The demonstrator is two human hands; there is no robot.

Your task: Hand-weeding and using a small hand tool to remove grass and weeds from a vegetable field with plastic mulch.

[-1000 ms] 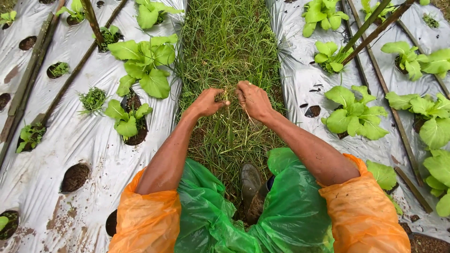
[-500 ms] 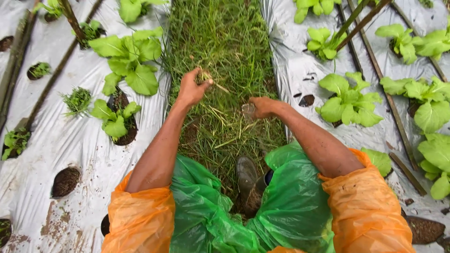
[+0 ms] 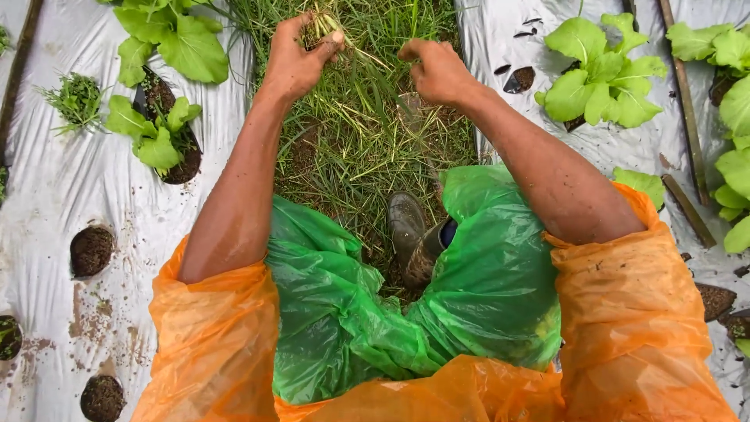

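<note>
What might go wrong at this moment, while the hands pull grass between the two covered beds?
1. The left hand grips a tuft of grass close to the leafy seedling; a wide pull might tear its leaves.
2. The right hand works near the silver plastic sheet; its edge might lift or rip.
3. The muddy boot stands on grass and might slip.

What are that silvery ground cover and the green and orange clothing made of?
The silvery ground cover looks like thin plastic film: glossy, wrinkled, with holes cut for plants. The green garment and orange sleeves seem to be thin translucent plastic too, crinkled and shiny. The boot looks like muddy rubber, though I can't be sure.
</note>
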